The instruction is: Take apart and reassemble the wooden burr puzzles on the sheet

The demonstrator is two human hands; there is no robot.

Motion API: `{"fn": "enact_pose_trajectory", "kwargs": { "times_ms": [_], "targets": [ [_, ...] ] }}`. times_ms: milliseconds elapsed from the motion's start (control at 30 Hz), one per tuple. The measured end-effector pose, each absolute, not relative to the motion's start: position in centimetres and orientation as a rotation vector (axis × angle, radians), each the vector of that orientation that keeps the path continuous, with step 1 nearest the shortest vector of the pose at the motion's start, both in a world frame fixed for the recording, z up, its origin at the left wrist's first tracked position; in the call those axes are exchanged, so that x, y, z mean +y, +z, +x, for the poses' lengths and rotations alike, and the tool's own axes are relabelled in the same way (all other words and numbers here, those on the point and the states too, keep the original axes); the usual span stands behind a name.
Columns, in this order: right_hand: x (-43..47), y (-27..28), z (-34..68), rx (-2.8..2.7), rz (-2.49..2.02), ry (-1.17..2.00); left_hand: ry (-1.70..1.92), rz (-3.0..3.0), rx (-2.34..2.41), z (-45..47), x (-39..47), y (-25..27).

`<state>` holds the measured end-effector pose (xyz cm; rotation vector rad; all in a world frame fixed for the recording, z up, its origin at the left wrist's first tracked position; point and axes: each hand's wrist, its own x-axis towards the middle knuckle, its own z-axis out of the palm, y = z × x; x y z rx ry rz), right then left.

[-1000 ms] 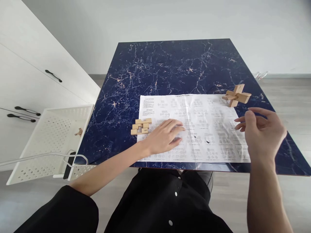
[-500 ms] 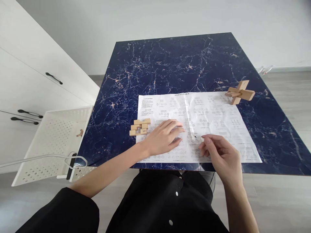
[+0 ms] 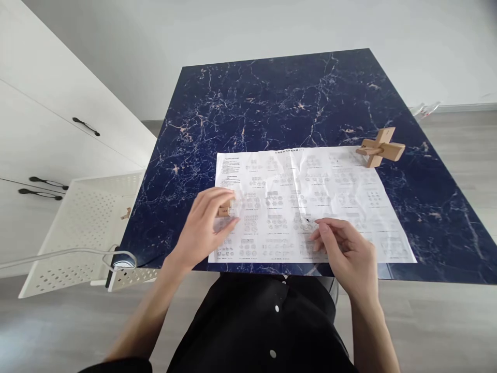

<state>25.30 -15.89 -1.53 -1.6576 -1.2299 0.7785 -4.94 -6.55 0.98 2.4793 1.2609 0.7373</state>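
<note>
At the left edge of a creased printed sheet (image 3: 287,207), my left hand (image 3: 200,225) curls round a small wooden block puzzle (image 3: 224,211). Its fingers lie along the far side and the thumb along the near side, and they hide most of the puzzle. My right hand (image 3: 345,248) hovers at or rests on the lower right part of the sheet. Thumb and forefinger come together there and the other fingers are curled, with nothing visible between them. Rows of small diagrams and text cover the sheet.
A cross-shaped wooden puzzle (image 3: 381,147) stands on the sheet's far right corner. Under everything is a dark blue marble-patterned table (image 3: 256,109). To the left are a white perforated basket (image 3: 83,217), a pale cable (image 3: 70,252) and white cabinets (image 3: 50,124).
My left hand has moved left from the middle of the sheet to the wooden block puzzle and closed round it. My right hand has hardly moved. The view has shifted slightly.
</note>
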Motion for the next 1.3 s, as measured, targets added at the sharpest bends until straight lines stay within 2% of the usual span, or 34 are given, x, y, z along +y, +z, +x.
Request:
{"fn": "enact_pose_trajectory", "kwargs": {
  "times_ms": [67, 200, 300, 633, 1067, 1300],
  "targets": [
    [-15.9, -1.6, 25.2, -1.235, -1.660, 0.767, 0.771, 2.406, 1.408, -6.4, -6.8, 1.0],
    [-15.9, -1.6, 25.3, -1.261, -1.650, 0.762, 0.608, 2.244, 1.575, -7.9, -6.9, 0.9],
    [-15.9, -1.5, 25.4, -1.274, -1.634, 0.768, 0.529, 2.174, 1.580, -8.3, -6.9, 0.8],
    [-15.9, -1.3, 25.3, -1.280, -1.614, 0.774, 0.584, 2.213, 1.595, -7.7, -7.1, 0.2],
    [-15.6, -1.3, 25.7, -1.331, -1.594, 0.773, 0.744, 2.214, 1.426, 0.6, -8.8, 0.0],
    [-15.6, -1.2, 25.7, -1.327, -1.597, 0.784, 0.709, 2.329, 1.332, 3.2, -9.1, -0.6]
  ]
}}
